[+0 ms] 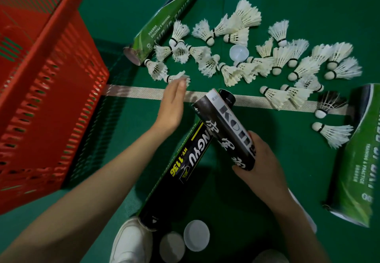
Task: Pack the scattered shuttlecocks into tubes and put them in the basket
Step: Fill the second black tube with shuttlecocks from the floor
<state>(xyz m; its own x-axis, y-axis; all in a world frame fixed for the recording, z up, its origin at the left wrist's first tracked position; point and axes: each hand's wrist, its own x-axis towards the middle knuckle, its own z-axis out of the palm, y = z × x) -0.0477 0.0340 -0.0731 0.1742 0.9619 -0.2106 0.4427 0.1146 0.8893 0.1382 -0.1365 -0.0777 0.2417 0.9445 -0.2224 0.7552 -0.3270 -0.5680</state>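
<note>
- Nearest, at 6 o'clock: two round white caps (196,235) on the green floor (287,6), beside a white shoe (131,240). Not needed yet.
- Right hand (260,164) wrapped firmly around the lower end of a black tube (224,127); fingers closed on it, thumb side toward the camera. Long axis tilted up from 5 o'clock to 11 o'clock, open mouth (226,95) toward the pile.
- Second black tube with yellow print (181,172) lying on the floor under the first, pointing from 7 o'clock to 1 o'clock. Untouched.
- Left hand (171,102) at 11 o'clock from the held tube, palm open, fingers (181,84) loosely spread, holding nothing.
- Nearest shuttlecock (174,76) just at 12 o'clock from those fingertips, almost touching; lying flat, cork at 9 o'clock, feathers at 3 o'clock. Clearly closer to the left hand than to the right.
- Probably next: pick this one, turn cork first into the tube mouth at 4 o'clock from it.
- Farther: many shuttlecocks (277,61) scattered from 12 to 2 o'clock, across the white line (144,92).
- Green tubes at 12 o'clock (168,20) and 3 o'clock (357,160).
- Red basket (41,98) at 9 o'clock; contents cannot be seen.
</note>
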